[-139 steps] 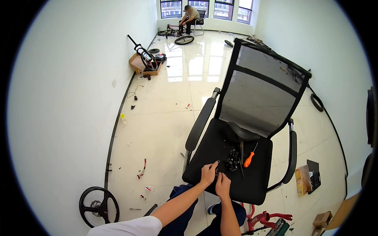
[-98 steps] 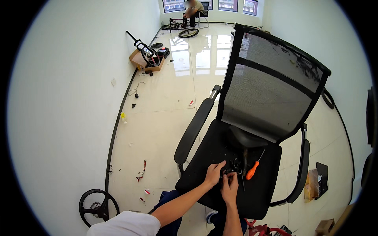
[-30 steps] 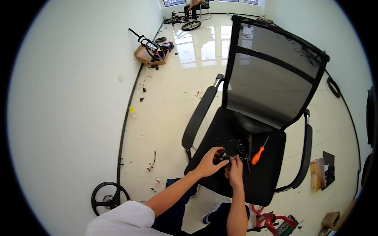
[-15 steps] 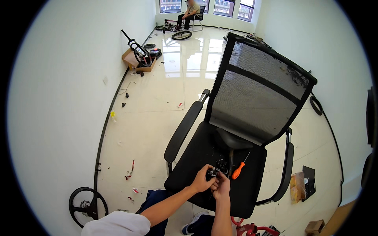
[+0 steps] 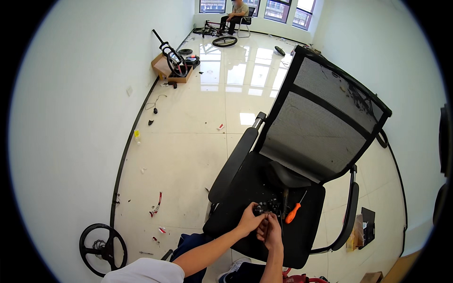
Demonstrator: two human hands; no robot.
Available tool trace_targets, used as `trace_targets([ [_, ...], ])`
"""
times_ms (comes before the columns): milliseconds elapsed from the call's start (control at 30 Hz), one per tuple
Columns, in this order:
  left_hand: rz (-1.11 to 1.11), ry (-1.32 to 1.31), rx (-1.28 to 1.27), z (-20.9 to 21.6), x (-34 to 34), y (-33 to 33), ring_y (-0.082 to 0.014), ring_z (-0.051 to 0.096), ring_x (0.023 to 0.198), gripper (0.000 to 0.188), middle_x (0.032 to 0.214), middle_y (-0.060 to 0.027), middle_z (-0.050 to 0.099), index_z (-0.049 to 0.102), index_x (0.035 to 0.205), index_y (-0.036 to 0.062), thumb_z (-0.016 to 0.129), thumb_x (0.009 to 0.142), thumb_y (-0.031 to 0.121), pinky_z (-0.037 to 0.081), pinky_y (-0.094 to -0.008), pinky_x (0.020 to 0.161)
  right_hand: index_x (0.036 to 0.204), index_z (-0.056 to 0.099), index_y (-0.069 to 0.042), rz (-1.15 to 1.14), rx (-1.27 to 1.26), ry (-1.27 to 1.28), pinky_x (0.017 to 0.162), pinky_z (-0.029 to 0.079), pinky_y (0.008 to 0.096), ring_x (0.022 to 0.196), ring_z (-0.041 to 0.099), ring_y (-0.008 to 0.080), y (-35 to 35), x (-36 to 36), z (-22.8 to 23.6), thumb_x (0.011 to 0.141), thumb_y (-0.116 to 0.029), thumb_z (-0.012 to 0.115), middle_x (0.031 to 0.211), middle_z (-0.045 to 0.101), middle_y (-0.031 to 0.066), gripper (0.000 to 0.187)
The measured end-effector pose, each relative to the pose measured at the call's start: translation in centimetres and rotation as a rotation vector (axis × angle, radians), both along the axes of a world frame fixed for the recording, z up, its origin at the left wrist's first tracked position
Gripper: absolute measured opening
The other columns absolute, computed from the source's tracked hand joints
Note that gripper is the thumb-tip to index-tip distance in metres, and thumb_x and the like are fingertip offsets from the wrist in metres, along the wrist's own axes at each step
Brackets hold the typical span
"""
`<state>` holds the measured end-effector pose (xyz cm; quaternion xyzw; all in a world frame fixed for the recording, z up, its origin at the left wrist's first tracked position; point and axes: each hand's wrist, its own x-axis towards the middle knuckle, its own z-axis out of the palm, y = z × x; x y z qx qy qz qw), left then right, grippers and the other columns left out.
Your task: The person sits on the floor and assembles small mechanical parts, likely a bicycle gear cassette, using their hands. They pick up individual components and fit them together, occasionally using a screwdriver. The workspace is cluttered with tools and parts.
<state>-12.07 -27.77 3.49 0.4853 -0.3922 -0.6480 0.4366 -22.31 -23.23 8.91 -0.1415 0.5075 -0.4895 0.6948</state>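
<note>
Over the front of a black office chair's seat, my left hand is closed on a small black part with shiny bits. My right hand touches it from the other side, thumb and fingers pinched together. Whatever the right fingers grip is too small to make out. Just beyond lies a cluster of small black parts. A black bicycle saddle with its post rests against the backrest. Right of the post lies a screwdriver with an orange handle.
Armrests flank the seat. A black steering wheel leans by the left wall. Farther off are a cardboard box with bicycle parts, a wheel and a seated person. A red frame part shows below.
The chair and both hands appear farther right and slightly lower as the view shifts. My right fingers have curled in more tightly beside the small black part, which stays in my left hand.
</note>
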Motion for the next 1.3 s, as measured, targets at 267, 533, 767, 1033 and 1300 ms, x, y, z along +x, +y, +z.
trace_targets([
  [267,-0.03,0.408,0.361,1.0,2.5,-1.4,-0.0122,0.055,0.064,0.008,0.073,-0.0022,0.057,0.057,0.085,0.005,0.063,0.08,0.004,0.045,-0.0285,0.059,0.134,0.045,0.002,0.214,-0.549,0.665,0.074,0.052,0.03,0.097,0.057,0.0198,1.7,-0.6,-1.5,0.089,-0.011,0.058,0.116,0.053,0.0117,0.049],
  [533,-0.093,0.36,0.467,0.7,2.5,-1.6,-0.0114,0.055,0.062,0.004,0.071,-0.0005,0.056,0.057,0.076,0.0083,0.061,0.079,0.008,0.043,-0.0273,0.055,0.125,0.057,0.0,0.242,-0.668,0.803,0.078,0.054,0.0295,0.096,0.064,0.0219,1.5,-0.5,-0.3,0.08,-0.002,0.065,0.118,0.057,0.0128,0.046],
  [767,-0.086,-0.013,0.23,-0.4,2.1,-1.3,-0.0102,0.054,0.058,0.006,0.066,-0.0019,0.057,0.059,0.08,0.0038,0.062,0.076,0.008,0.043,-0.0275,0.051,0.098,0.067,0.005,0.132,-0.573,0.996,0.069,0.053,0.0291,0.074,0.068,0.021,1.0,-0.1,-1.1,0.08,-0.006,0.068,0.085,0.067,0.0127,0.022],
  [1033,0.073,-0.366,-0.008,-2.1,0.4,-0.5,-0.0107,0.058,0.064,0.025,0.074,-0.0093,0.066,0.064,0.092,-0.005,0.071,0.075,0.011,0.046,-0.0288,0.056,0.085,0.066,0.003,0.077,-0.722,1.362,0.06,0.05,0.0375,0.066,0.064,0.0341,0.8,0.9,-1.4,0.087,-0.012,0.062,0.074,0.064,0.0185,0.016],
  [1300,-0.041,-0.471,-0.101,-1.8,-0.2,-0.3,-0.0197,0.066,0.063,0.038,0.07,-0.0158,0.066,0.06,0.108,-0.0068,0.069,0.078,0.013,0.05,-0.0332,0.061,0.081,0.065,0.003,-0.011,-0.609,1.317,0.056,0.046,0.036,0.061,0.062,0.0323,0.9,0.4,-1.2,0.089,-0.016,0.059,0.067,0.06,0.0194,0.021],
])
